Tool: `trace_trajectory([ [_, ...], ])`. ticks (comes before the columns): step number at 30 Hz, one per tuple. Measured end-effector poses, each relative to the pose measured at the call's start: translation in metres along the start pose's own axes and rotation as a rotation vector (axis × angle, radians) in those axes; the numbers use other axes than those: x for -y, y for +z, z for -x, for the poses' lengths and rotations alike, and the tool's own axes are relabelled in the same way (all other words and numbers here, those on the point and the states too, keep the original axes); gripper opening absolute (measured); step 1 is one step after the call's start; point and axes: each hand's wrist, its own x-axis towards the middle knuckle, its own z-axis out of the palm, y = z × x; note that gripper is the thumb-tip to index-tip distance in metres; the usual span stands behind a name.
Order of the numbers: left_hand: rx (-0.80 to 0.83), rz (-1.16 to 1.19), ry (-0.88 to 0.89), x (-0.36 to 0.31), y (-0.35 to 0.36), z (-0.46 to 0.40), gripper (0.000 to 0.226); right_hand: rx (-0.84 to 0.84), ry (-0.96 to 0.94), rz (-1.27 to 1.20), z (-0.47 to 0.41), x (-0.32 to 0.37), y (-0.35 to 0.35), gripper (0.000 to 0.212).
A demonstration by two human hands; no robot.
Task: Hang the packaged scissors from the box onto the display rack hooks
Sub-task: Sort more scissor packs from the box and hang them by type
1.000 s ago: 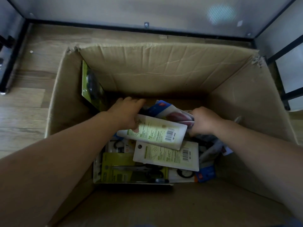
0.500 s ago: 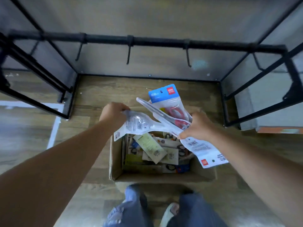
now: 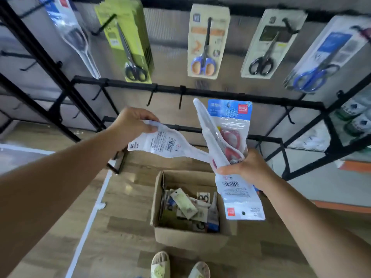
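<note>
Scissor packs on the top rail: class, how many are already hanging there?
5, left to right: clear pack, green pack, orange-and-blue-handled pack, black-handled pack, blue-handled pack. More may hang behind these or beyond the frame.

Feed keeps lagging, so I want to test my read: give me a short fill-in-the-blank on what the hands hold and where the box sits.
1. The left hand pinches a white scissors pack whose printed ____ faces the camera.
2. The blue-topped pack in the right hand holds scissors with ____ handles.
3. The cardboard box stands on the ____.

Missing: barcode; red; floor
</note>
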Motion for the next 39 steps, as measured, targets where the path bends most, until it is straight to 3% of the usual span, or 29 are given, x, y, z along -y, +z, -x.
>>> trace_trajectory([
  [3, -0.046, -0.084, 0.065, -0.040, -0.029, 0.021, 0.020, -0.036, -0.060, -0.095, 0.023, 0.036, -0.016, 0.037],
  [10, -0.314, -0.174, 0.140, -0.073, -0.077, 0.056, 0.026, -0.050, -0.137, -0.230, 0.052, 0.076, -0.028, 0.037],
  [15, -0.408, -0.076, 0.251, -0.069, -0.121, 0.068, 0.021, -0.080, -0.157, -0.201, 0.070, 0.094, -0.037, 0.038],
  [18, -0.342, 0.210, 0.342, -0.072, -0.140, 0.077, 0.033, -0.055, -0.176, -0.229, 0.079, 0.112, -0.031, 0.039],
  [21, -0.147, 0.517, 0.461, -0.085, -0.169, 0.081, 0.059, 0.022, -0.214, -0.262, 0.086, 0.139, -0.015, 0.041],
  [26, 0.113, 0.862, 0.543, -0.108, -0.205, 0.085, 0.067, 0.144, -0.288, -0.320, 0.088, 0.193, 0.025, 0.034],
  [31, 0.200, 1.015, 0.553, -0.117, -0.216, 0.094, 0.062, 0.126, -0.323, -0.299, 0.078, 0.242, 0.081, 0.025],
  [34, 0.250, 1.133, 0.519, -0.114, -0.225, 0.089, 0.062, 0.272, -0.421, -0.298, 0.079, 0.262, 0.104, 0.019],
  [36, 0.233, 1.141, 0.476, -0.107, -0.226, 0.083, 0.058, 0.237, -0.407, -0.337, 0.080, 0.271, 0.114, 0.027],
  [39, 0.169, 1.005, 0.458, -0.090, -0.224, 0.071, 0.060, 0.102, -0.345, -0.355, 0.071, 0.273, 0.124, 0.023],
])
